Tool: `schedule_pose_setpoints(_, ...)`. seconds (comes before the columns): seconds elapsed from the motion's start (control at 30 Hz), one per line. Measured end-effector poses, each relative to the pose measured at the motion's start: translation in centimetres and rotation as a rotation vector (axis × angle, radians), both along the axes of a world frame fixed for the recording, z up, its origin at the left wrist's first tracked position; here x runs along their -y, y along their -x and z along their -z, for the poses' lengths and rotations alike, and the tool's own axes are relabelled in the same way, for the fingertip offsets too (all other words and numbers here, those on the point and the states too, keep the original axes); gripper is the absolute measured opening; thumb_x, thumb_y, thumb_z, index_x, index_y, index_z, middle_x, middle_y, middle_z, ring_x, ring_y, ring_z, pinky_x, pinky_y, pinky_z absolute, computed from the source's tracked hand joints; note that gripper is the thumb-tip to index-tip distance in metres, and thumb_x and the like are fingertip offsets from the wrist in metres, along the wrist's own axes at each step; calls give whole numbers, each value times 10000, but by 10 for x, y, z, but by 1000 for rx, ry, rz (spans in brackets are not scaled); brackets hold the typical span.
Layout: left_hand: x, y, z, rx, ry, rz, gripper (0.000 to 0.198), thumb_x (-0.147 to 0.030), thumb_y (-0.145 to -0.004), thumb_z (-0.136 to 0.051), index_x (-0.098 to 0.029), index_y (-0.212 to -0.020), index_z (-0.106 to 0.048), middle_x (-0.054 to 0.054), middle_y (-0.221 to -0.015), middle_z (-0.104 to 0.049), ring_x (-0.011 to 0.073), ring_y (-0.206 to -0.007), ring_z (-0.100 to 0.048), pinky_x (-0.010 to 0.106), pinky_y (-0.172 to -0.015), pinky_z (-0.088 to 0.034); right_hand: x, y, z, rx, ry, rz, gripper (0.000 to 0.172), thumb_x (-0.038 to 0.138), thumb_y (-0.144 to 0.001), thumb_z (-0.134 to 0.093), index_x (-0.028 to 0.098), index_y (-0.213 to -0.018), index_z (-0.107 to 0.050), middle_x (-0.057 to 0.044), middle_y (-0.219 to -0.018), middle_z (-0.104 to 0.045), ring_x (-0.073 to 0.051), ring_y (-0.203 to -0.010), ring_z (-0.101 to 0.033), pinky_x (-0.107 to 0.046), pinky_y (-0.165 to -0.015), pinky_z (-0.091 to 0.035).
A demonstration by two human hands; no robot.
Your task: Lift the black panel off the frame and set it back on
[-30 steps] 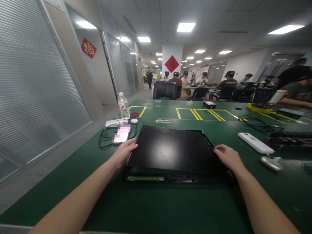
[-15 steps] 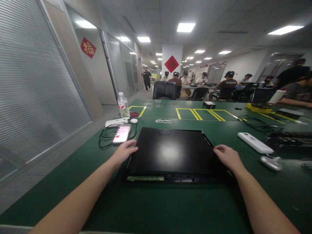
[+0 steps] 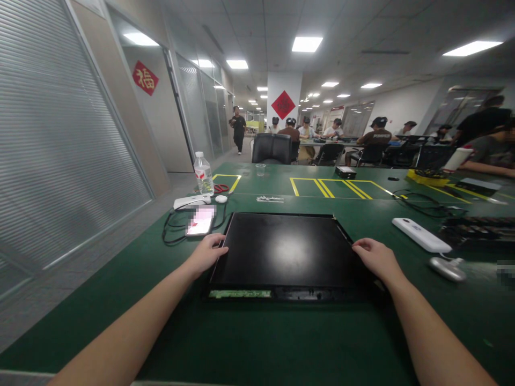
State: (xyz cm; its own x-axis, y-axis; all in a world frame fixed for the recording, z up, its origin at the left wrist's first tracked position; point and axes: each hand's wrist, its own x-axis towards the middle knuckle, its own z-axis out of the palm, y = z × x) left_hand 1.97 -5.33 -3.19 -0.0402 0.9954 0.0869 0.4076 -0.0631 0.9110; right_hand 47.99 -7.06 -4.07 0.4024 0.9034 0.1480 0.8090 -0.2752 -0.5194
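Observation:
A flat black panel (image 3: 281, 249) lies on a black frame on the green table (image 3: 257, 332). A green circuit strip (image 3: 240, 294) shows along the frame's near edge. My left hand (image 3: 206, 254) grips the panel's left edge, fingers curled over it. My right hand (image 3: 375, 258) holds the right edge the same way. The panel lies almost level in the frame.
A phone (image 3: 200, 221) and black cable lie left of the panel, with a water bottle (image 3: 203, 173) and red scissors (image 3: 220, 188) behind. A white device (image 3: 422, 235) and a grey mouse-like item (image 3: 448, 268) sit to the right. Several people sit at far tables; one walks in the corridor.
The panel's far edge has come down, from tilted up to nearly flat in the frame. Both hands stayed on its edges. The person in the corridor walked closer.

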Motion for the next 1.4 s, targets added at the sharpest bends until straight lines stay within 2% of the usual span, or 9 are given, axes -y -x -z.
schedule_pose_setpoints(0.33, -7, 6, 13, -72, 42, -28, 315, -274, -558, -707, -164, -850, -745, 156, -1313, -603, 354, -1237, -548, 433, -1028, -434, -1, -1, 2, -3, 10, -7, 217, 342, -758, -545, 228, -812, -721, -33, -841, -746, -213, -807, -674, -283, -690, -458)
schedule_pose_setpoints(0.87, -8, 6, 17, -201, 8, -25, 378, -330, -568, -699, -161, -905, -736, 173, -1296, -588, 359, -1245, -537, 460, -1031, -443, 1, 0, 1, 4, 4, -10, 214, 340, -754, -547, 237, -793, -730, -34, -835, -748, -220, -801, -674, -286, -675, -456)
schedule_pose_setpoints(1.07, -3, 5, 12, -383, -22, 37, 418, -352, -636, -673, -164, -1005, -738, 180, -1303, -568, 370, -1277, -501, 478, -1105, -345, 1, 0, 2, 32, 20, -23, 220, 346, -768, -536, 236, -804, -724, -38, -843, -742, -219, -810, -669, -288, -688, -456)
schedule_pose_setpoints(1.23, 0, 5, 5, -406, -45, 70, 429, -359, -657, -653, -185, -1043, -716, 151, -1246, -607, 342, -1165, -578, 441, -1000, -454, 0, 0, 2, 41, 5, -22, 219, 338, -760, -532, 240, -782, -726, -38, -839, -737, -219, -807, -668, -294, -695, -459)
schedule_pose_setpoints(1.4, 2, 7, -2, -390, -65, 34, 410, -323, -657, -650, -186, -1041, -700, 130, -1075, -675, 315, -965, -655, 407, -857, -516, -1, -2, 2, -62, -10, 5, 238, 379, -735, -551, 235, -784, -733, -39, -772, -728, -221, -757, -668, -301, -673, -463)
